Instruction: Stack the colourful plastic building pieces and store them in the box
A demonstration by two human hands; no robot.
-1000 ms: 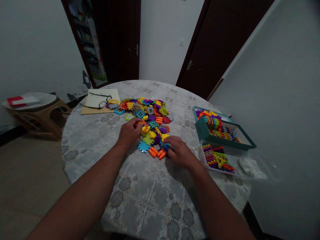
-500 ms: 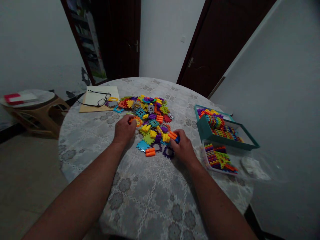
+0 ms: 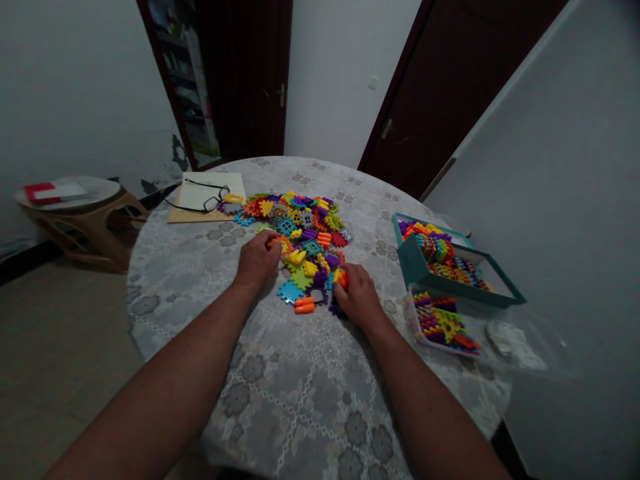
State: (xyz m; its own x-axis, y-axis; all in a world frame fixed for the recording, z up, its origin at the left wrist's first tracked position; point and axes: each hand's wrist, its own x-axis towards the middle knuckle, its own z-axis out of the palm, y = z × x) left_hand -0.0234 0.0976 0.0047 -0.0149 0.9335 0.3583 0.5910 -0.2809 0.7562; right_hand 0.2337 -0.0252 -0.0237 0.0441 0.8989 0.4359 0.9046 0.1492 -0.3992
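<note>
A heap of colourful plastic interlocking pieces [image 3: 300, 227] lies spread on a round table [image 3: 280, 393] with a patterned grey cloth. My left hand [image 3: 256, 260] rests at the heap's left edge, fingers curled round an orange piece [image 3: 277, 244]. My right hand [image 3: 357, 297] sits at the heap's near right edge, fingers closed on an orange piece [image 3: 341, 278]. A loose orange piece [image 3: 304, 305] and a blue toothed tile [image 3: 290, 291] lie between my hands.
A teal box [image 3: 425, 273] holding stacked pieces stands at the right, with a clear tray [image 3: 440, 323] of pieces in front of it. Glasses [image 3: 207, 200] lie on a notepad [image 3: 200, 193] at the far left. A low stool [image 3: 80, 213] stands beyond; dark doors behind.
My right hand picked orange pieces from the near edge of the heap, lifted them and has now come back down to the heap with one. My left hand stayed almost still.
</note>
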